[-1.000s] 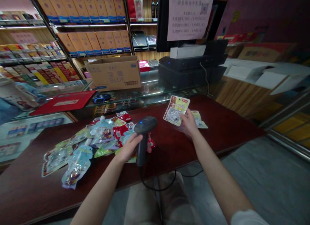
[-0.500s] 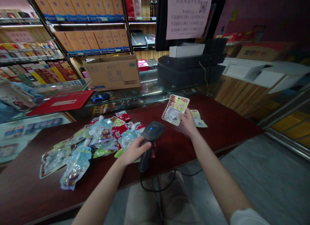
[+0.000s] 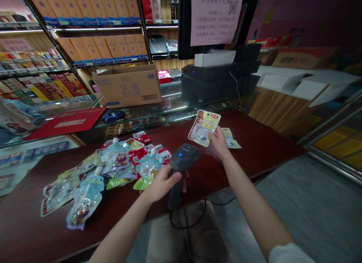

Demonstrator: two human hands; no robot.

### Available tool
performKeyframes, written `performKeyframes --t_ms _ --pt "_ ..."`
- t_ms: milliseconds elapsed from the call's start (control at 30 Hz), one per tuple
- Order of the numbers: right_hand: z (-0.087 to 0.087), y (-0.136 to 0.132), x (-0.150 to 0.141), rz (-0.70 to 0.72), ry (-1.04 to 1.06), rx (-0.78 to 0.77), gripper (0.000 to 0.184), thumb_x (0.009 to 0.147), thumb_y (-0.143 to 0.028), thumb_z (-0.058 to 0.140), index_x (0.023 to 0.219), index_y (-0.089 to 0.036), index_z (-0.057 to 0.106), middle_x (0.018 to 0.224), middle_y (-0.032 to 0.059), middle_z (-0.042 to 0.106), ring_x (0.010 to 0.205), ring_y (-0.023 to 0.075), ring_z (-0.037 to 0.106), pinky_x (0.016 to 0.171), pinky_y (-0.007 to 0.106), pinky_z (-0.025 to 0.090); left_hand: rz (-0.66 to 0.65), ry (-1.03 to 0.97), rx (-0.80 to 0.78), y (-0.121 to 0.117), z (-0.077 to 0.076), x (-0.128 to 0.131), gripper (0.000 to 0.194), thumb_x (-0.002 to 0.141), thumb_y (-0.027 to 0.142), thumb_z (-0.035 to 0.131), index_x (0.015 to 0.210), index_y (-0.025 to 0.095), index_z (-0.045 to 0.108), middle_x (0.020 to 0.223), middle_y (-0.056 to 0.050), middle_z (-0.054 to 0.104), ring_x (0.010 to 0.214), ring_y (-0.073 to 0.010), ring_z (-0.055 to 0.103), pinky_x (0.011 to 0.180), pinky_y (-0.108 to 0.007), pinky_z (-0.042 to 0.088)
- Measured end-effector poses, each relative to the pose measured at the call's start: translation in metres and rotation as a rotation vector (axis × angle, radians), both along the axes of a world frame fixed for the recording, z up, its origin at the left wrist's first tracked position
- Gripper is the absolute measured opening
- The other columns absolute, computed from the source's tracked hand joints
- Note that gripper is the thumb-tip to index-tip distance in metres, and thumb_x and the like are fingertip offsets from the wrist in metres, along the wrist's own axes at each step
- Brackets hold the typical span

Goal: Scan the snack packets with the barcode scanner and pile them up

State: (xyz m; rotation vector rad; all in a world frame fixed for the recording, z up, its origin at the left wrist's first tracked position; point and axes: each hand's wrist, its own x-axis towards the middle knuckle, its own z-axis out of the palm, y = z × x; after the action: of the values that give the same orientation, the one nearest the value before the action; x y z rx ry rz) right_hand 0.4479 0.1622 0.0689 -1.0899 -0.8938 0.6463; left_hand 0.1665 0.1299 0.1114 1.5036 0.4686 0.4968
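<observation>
My left hand (image 3: 164,183) is wrapped round the handle of a dark barcode scanner (image 3: 185,157), which shows a small blue light on top. Its cable hangs below the table edge. Between thumb and fingers, my right hand (image 3: 218,143) pinches a yellow and brown snack packet (image 3: 204,128), raised off the table with its printed side towards me. Behind that hand, a similar yellow packet (image 3: 231,137) lies on the table. Left of the scanner is a loose pile of packets: light-blue spouted pouches (image 3: 86,199), red packets (image 3: 141,137) and yellow-green ones (image 3: 60,191).
The dark red table (image 3: 268,142) meets a glass counter bearing a cardboard box (image 3: 128,85), a blue-black mouse (image 3: 113,116) and a red mat (image 3: 70,122). A monitor with a paper notice (image 3: 215,19) stands behind. The scanner's cable (image 3: 195,226) loops over my lap.
The scanner in my left hand has moved slightly right and towards me, closer to the raised packet. My right hand keeps its packet in nearly the same place. The whole view has shifted a little.
</observation>
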Motion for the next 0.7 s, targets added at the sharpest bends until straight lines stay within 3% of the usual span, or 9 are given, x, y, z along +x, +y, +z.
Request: performKeyframes --t_ms 300,700 --pt "0.0000 -0.0027 -0.0005 0.022 0.075 0.026 0.033 0.076 -0.036 0.066 0.104 -0.027 0.049 0.103 0.0031 0.070 0.091 0.0235 0.069 0.078 0.040 0.057 -0.041 0.014 -0.031 -0.0083 0.0008 0.0067 0.053 0.079 0.065 0.058 0.088 0.013 0.058 0.062 -0.005 0.064 0.053 -0.0146 0.062 0.048 -0.021 0.046" --pt "-0.0040 0.0012 0.0055 -0.050 0.010 0.032 0.033 0.075 -0.037 0.065 0.103 -0.026 0.050 0.103 0.0027 0.070 0.087 0.0208 0.069 0.083 0.039 0.055 0.048 0.039 0.029 -0.0026 -0.0014 -0.0017 0.062 0.079 0.068 0.056 0.098 0.010 0.062 0.065 -0.008 0.068 0.058 -0.0165 0.065 0.053 -0.023 0.048"
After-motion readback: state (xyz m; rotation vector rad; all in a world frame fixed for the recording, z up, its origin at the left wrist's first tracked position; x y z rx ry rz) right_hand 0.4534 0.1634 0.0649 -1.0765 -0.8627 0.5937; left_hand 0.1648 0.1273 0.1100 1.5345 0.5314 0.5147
